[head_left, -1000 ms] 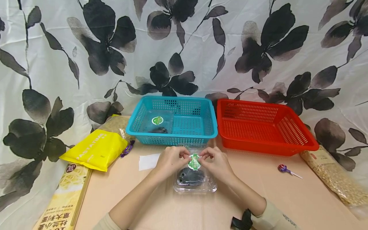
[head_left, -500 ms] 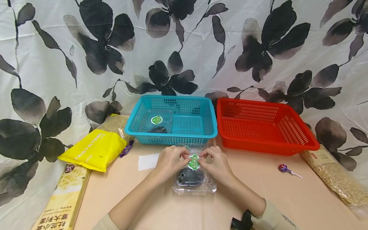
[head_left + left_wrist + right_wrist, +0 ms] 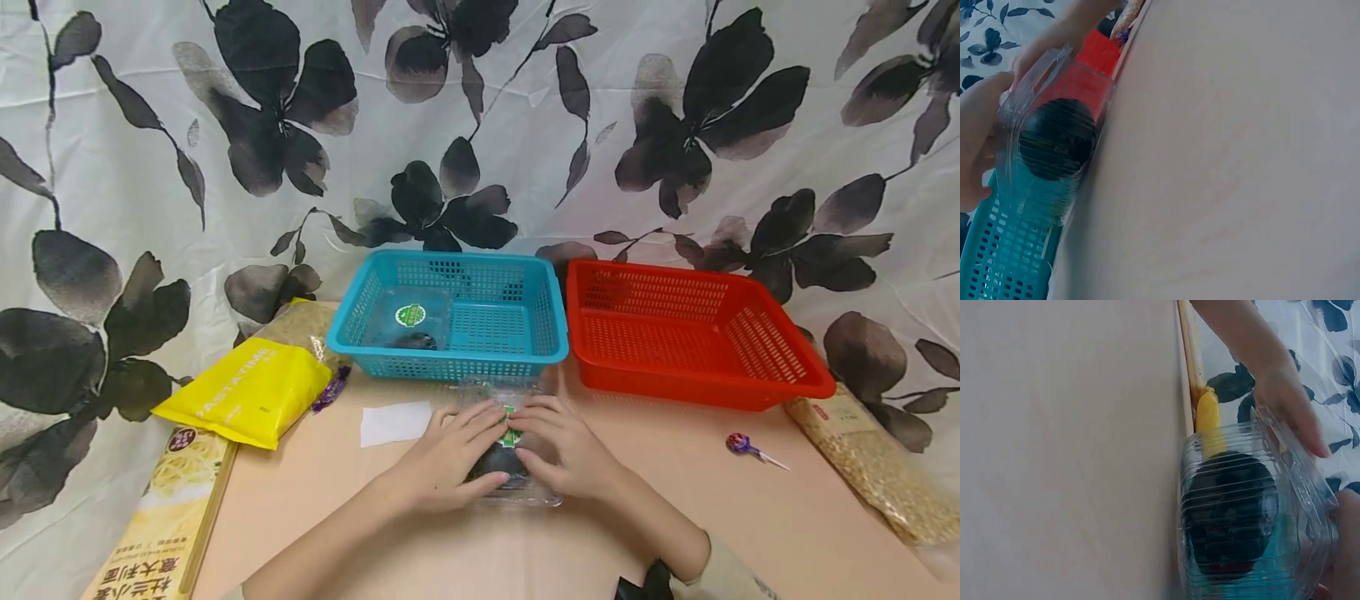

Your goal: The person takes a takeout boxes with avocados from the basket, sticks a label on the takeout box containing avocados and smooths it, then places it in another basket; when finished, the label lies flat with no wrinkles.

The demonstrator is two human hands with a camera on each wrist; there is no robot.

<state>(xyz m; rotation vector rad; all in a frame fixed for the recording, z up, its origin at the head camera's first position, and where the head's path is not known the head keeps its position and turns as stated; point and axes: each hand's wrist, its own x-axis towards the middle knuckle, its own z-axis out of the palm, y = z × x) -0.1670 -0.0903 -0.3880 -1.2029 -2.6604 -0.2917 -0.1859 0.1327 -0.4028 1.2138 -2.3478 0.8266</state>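
A clear plastic clamshell box point(image 3: 525, 498) lies on the table before me. Behind its wall a dark rounded object point(image 3: 1057, 137) shows; its kind I cannot tell. A green and white sticker point(image 3: 512, 435) on the lid is partly covered by fingers. My left hand point(image 3: 453, 458) rests on the lid's left side, fingers extended across it. From the other side my right hand point(image 3: 570, 446) lies over the lid, fingers fairly straight and touching the sticker's area. Both wrist views show the hands along the lid and the dark object point(image 3: 1229, 512) through the ridged plastic.
Behind the box stands a blue basket point(image 3: 558, 329) holding another stickered clear box point(image 3: 386, 312). A red basket point(image 3: 697, 392) is beside it. White paper point(image 3: 393, 423), a yellow bag point(image 3: 255, 387) and a noodle pack point(image 3: 168, 517) lie left; a lollipop point(image 3: 738, 443) and grain bag point(image 3: 870, 450) right.
Both hands have gone from pinching at the sticker's edges with fingertips to lying spread over the lid. More of the white paper shows now. The box has stayed nearly in place.
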